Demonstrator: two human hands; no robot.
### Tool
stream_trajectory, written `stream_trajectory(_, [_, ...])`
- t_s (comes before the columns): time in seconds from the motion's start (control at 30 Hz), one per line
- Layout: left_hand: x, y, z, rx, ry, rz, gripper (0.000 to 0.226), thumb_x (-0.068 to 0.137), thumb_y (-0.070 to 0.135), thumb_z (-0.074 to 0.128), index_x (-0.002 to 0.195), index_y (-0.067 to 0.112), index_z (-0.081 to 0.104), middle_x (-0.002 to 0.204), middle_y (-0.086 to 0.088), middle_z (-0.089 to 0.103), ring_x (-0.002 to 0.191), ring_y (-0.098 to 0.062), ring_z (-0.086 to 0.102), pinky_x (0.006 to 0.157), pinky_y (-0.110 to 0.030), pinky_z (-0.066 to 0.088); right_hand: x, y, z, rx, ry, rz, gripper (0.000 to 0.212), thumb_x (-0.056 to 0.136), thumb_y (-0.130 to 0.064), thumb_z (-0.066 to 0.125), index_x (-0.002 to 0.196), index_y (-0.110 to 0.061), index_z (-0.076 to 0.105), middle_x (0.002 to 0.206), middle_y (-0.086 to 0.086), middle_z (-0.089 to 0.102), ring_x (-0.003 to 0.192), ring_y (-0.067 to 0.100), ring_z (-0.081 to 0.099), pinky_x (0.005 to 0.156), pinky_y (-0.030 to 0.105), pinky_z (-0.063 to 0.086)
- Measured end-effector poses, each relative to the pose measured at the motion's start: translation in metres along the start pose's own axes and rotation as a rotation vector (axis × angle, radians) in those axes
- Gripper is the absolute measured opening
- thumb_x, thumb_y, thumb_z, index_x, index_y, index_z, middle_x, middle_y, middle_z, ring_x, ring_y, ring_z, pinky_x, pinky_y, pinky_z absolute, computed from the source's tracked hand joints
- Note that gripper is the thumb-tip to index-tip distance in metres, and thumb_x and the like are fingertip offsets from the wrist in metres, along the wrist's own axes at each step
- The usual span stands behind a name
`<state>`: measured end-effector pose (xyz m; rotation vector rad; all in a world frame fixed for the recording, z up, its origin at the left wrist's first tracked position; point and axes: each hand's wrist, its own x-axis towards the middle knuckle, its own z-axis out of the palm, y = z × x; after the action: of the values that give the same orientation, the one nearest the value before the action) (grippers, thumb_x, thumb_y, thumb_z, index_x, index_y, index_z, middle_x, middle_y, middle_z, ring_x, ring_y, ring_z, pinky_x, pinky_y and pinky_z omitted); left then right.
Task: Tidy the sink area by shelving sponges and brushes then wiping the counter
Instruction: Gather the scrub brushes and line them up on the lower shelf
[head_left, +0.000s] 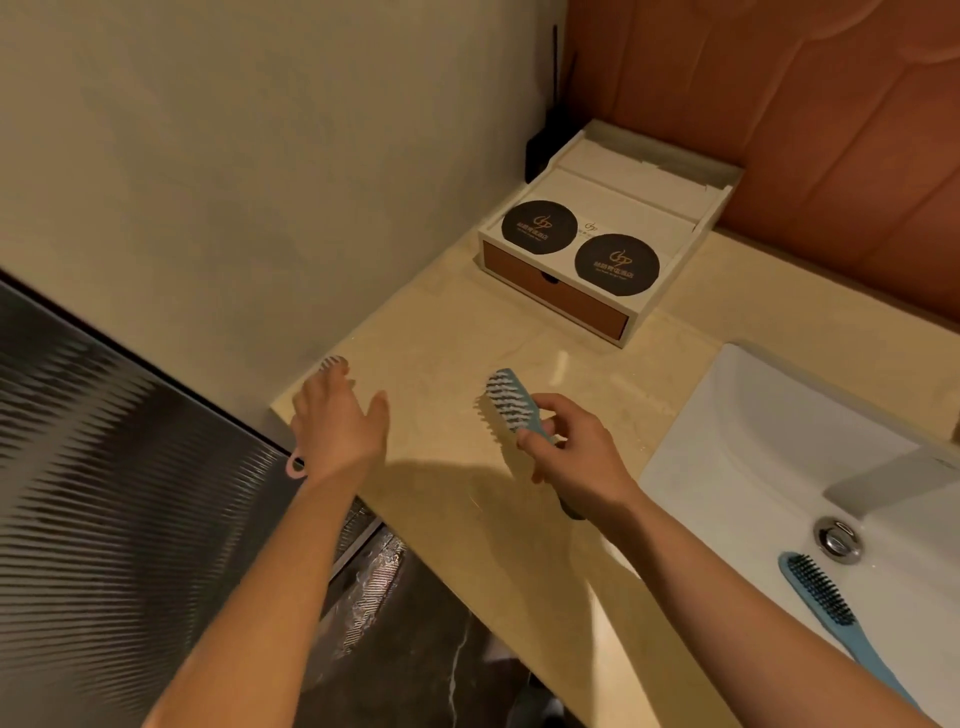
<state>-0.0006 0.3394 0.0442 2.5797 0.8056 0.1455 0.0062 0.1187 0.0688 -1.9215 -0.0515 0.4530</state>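
My right hand (576, 452) is shut on a teal scrub brush (511, 408), bristle head tilted up and to the left just above the beige counter (447, 332). My left hand (337, 421) lies palm down, fingers spread, over a pink brush at the counter's left edge. Only that pink brush's bristle tip (332, 364) and its hanging loop (296, 466) show; the hand hides its body. A long blue brush (826, 608) with dark bristles rests in the white sink (753, 431) on the right.
A white organiser box (696, 249) with an orange drawer and two black round lids stands at the counter's back, against the orange wall panel. The sink drain (837, 538) and a faucet (893, 478) are at the right. Dark floor lies beyond the counter's left edge.
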Motion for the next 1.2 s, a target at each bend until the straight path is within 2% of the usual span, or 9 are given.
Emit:
stream_trajectory(0.2, [0.033, -0.024, 0.006, 0.277, -0.027, -0.104, 0.057, 0.087, 0.034, 0.059, 0.123, -0.006, 0.04, 0.127, -0.029, 0.048, 0.119, -0.043, 0.043, 0.097, -0.047, 0.036, 0.005, 0.005, -0.008, -0.003, 0.057, 0.036, 0.032, 0.095, -0.007, 0.04, 0.123, -0.017, 0.053, 0.084, -0.001, 0.062, 0.061, -0.005, 0.058, 0.056, 0.009, 0.041])
stream_trajectory(0.5, [0.025, 0.004, 0.017, 0.101, -0.088, 0.042, 0.037, 0.088, 0.023, 0.059, 0.114, -0.003, 0.052, 0.114, -0.025, 0.053, 0.103, -0.041, 0.052, 0.082, -0.044, 0.043, -0.006, 0.009, -0.038, 0.085, 0.071, 0.111, 0.035, 0.094, -0.001, 0.042, 0.126, -0.016, 0.049, 0.076, 0.0, 0.061, 0.065, 0.007, 0.057, 0.048, 0.002, 0.041])
stream_trajectory(0.6, [0.005, 0.026, 0.016, -0.053, -0.14, 0.102, 0.043, 0.087, 0.025, 0.061, 0.123, 0.003, 0.051, 0.118, -0.02, 0.051, 0.102, -0.034, 0.053, 0.084, -0.036, 0.042, -0.018, 0.016, -0.047, 0.149, 0.069, 0.142, 0.033, 0.094, 0.002, 0.042, 0.123, -0.012, 0.049, 0.082, 0.009, 0.062, 0.069, 0.014, 0.058, 0.049, 0.003, 0.042])
stream_trajectory(0.67, [-0.011, 0.046, 0.01, -0.159, -0.171, 0.155, 0.038, 0.086, 0.028, 0.063, 0.117, 0.009, 0.056, 0.11, -0.012, 0.052, 0.089, -0.022, 0.053, 0.077, -0.027, 0.039, -0.03, 0.022, -0.054, 0.184, 0.055, 0.156, 0.03, 0.093, 0.001, 0.044, 0.12, -0.011, 0.05, 0.084, 0.013, 0.061, 0.068, 0.016, 0.057, 0.05, 0.004, 0.042])
stream_trajectory(0.77, [-0.038, 0.076, 0.003, -0.274, -0.256, 0.239, 0.024, 0.082, 0.027, 0.066, 0.103, 0.017, 0.06, 0.1, -0.004, 0.05, 0.072, -0.003, 0.047, 0.061, -0.007, 0.036, -0.046, 0.03, -0.065, 0.239, 0.075, 0.186, 0.02, 0.094, -0.016, 0.049, 0.114, -0.015, 0.051, 0.075, 0.007, 0.058, 0.06, 0.015, 0.053, 0.048, 0.007, 0.041])
stream_trajectory(0.87, [-0.069, 0.107, 0.003, -0.384, -0.391, 0.309, 0.019, 0.081, 0.022, 0.068, 0.096, 0.021, 0.057, 0.101, -0.004, 0.056, 0.074, -0.002, 0.052, 0.06, 0.0, 0.038, -0.061, 0.045, -0.086, 0.261, 0.154, 0.201, 0.02, 0.094, -0.029, 0.049, 0.108, -0.015, 0.053, 0.07, 0.002, 0.059, 0.053, 0.012, 0.05, 0.049, 0.01, 0.041])
stream_trajectory(1.0, [-0.107, 0.143, 0.012, -0.579, -0.598, 0.387, 0.027, 0.071, 0.03, 0.066, 0.094, 0.019, 0.058, 0.085, 0.001, 0.065, 0.066, -0.001, 0.057, 0.058, -0.009, 0.042, -0.083, 0.064, -0.116, 0.297, 0.277, 0.183, 0.019, 0.095, -0.026, 0.049, 0.1, -0.008, 0.052, 0.062, 0.003, 0.056, 0.046, 0.01, 0.045, 0.048, 0.013, 0.04])
stream_trajectory(1.13, [-0.148, 0.177, 0.033, -0.752, -0.791, 0.364, 0.02, 0.083, 0.013, 0.067, 0.097, 0.015, 0.053, 0.088, -0.003, 0.066, 0.075, -0.014, 0.066, 0.07, -0.025, 0.051, -0.113, 0.083, -0.149, 0.339, 0.395, 0.197, 0.012, 0.093, -0.019, 0.053, 0.101, -0.011, 0.052, 0.077, 0.009, 0.069, 0.063, 0.012, 0.063, 0.057, 0.009, 0.048])
stream_trajectory(1.2, [-0.169, 0.193, 0.042, -0.814, -0.848, 0.347, 0.021, 0.084, 0.01, 0.066, 0.095, 0.017, 0.049, 0.091, -0.007, 0.066, 0.081, -0.019, 0.067, 0.075, -0.026, 0.052, -0.132, 0.095, -0.165, 0.34, 0.453, 0.206, 0.011, 0.091, -0.014, 0.054, 0.102, -0.011, 0.053, 0.085, 0.015, 0.07, 0.073, 0.013, 0.067, 0.064, 0.014, 0.05])
